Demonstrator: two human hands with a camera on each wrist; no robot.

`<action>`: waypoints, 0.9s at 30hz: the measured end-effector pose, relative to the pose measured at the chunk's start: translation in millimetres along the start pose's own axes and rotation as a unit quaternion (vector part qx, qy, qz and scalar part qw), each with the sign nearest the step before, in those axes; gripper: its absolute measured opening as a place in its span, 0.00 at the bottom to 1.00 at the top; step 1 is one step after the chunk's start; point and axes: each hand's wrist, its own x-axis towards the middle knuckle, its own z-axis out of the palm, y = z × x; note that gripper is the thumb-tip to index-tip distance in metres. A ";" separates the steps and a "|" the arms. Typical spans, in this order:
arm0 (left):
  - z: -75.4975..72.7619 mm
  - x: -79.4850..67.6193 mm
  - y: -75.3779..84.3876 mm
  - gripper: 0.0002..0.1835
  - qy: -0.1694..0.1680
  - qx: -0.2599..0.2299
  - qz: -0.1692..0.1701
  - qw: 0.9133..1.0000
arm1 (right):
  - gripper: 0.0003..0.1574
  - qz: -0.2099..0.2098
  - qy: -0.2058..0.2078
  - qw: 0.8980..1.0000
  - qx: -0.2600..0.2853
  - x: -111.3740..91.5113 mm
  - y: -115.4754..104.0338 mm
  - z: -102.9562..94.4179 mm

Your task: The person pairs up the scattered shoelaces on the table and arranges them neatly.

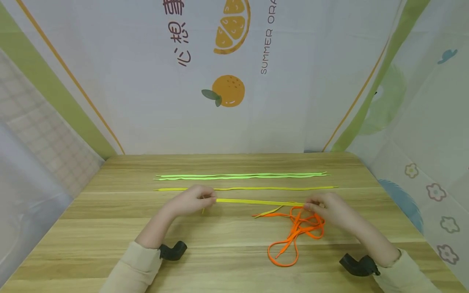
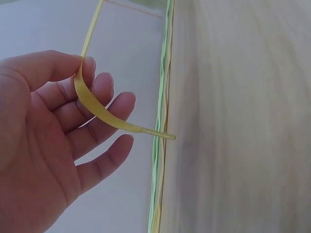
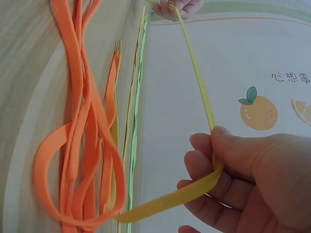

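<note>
A yellow shoelace is stretched between my two hands above the table. My left hand pinches it near one end between thumb and forefinger; in the left wrist view the tipped end of the yellow lace hangs past the fingers. My right hand pinches the lace further along, and its slack droops from the fingers toward the orange laces. Those orange shoelaces lie in a loose looped tangle, just below and left of the right hand, with a yellow lace end beside an orange tip.
Behind the hands another yellow shoelace lies straight across the table. Further back, two green shoelaces run parallel to it. A white cloth with printed oranges hangs at the table's far edge.
</note>
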 end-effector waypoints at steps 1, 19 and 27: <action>-0.9 -1.3 -0.9 0.10 0.002 -0.002 0.000 1.000 | 0.10 0.000 -0.001 1.000 0.002 0.0 0.3 -0.4; -18.6 -23.2 -5.6 0.09 0.010 0.006 -0.023 1.000 | 0.12 -0.001 -0.018 1.000 0.010 -0.5 2.8 -16.5; -27.5 -29.7 -10.2 0.09 0.016 0.009 -0.035 0.999 | 0.12 -0.014 -0.022 1.000 -0.014 1.1 3.3 -22.8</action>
